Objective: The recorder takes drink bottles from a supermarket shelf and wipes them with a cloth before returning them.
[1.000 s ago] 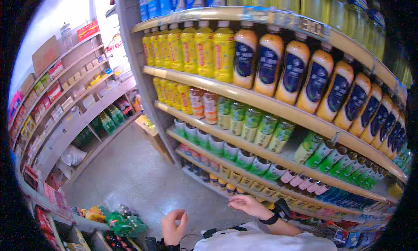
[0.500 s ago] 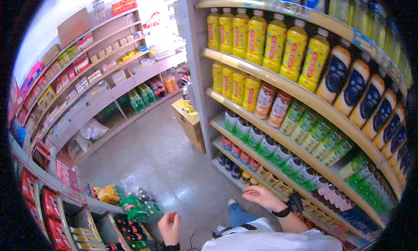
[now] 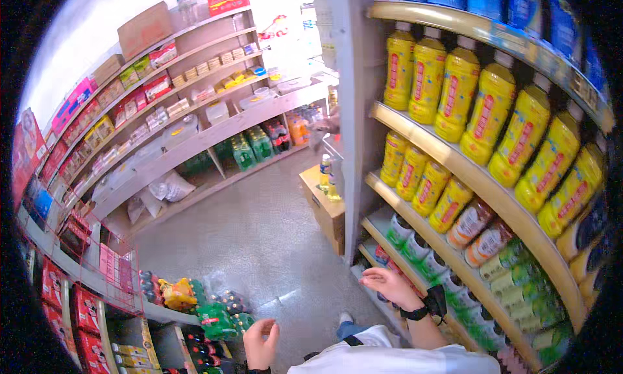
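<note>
Both of my hands hang free of anything I can see. My left hand [image 3: 261,343], loosely bent with the thumb off the fingers, is low in the middle, nearest to a shrink-wrapped pack of green bottles [image 3: 217,319] on the floor. My right hand [image 3: 392,288], fingers loosely stretched forward and a dark band on the wrist, is out beside the lower shelves of the drinks rack. Near it on those shelves stand white-and-green bottles [image 3: 415,247]. Higher up are rows of yellow drink bottles [image 3: 459,88].
A grey upright panel [image 3: 357,114] ends the drinks rack [image 3: 436,152]. Beyond it stands a cardboard box [image 3: 324,208] with bottles on top. Wall shelves [image 3: 195,140] with packets run along the far left. A red wire rack [image 3: 107,264] and dark bottles [image 3: 204,348] are at the lower left.
The view has turned to the left, so the shelves and box appear farther right. Both hands stay raised, and neither has taken hold of anything.
</note>
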The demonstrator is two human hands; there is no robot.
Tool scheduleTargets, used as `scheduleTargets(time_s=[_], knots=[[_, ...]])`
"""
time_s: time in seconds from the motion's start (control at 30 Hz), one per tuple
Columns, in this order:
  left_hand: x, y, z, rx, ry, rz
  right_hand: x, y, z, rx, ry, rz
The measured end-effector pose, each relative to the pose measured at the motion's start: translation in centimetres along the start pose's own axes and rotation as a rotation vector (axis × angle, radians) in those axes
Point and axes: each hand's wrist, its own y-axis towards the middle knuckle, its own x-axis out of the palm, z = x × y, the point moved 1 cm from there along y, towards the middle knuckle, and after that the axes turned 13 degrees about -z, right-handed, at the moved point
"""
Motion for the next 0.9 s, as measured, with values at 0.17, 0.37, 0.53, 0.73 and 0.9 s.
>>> scheduleTargets(time_s=[0.17, 0.37, 0.53, 0.73, 0.9], knots=[[0.8, 5.8, 1.5, 0.05, 0.013, 0.037, -2.4, 7.0, 0.6, -0.008, -0.136, -0.1], [2.1, 10.8, 0.7, 0.0, -0.093, -0.136, -2.6, 11.3, -1.9, 0.033, -0.095, -0.169], [1.6, 16.5, 0.0, 0.053, -0.121, -0.279, -3.1, 14.1, 0.4, 0.155, -0.039, -0.092], [-0.5, 24.6, -1.9, 0.168, -0.1, -0.356, -3.3, 18.2, -0.4, 0.179, -0.064, 0.046], [-4.7, 31.2, -2.5, 0.231, -0.058, -0.395, -2.3, 23.2, -2.0, 0.081, -0.081, 0.236]])
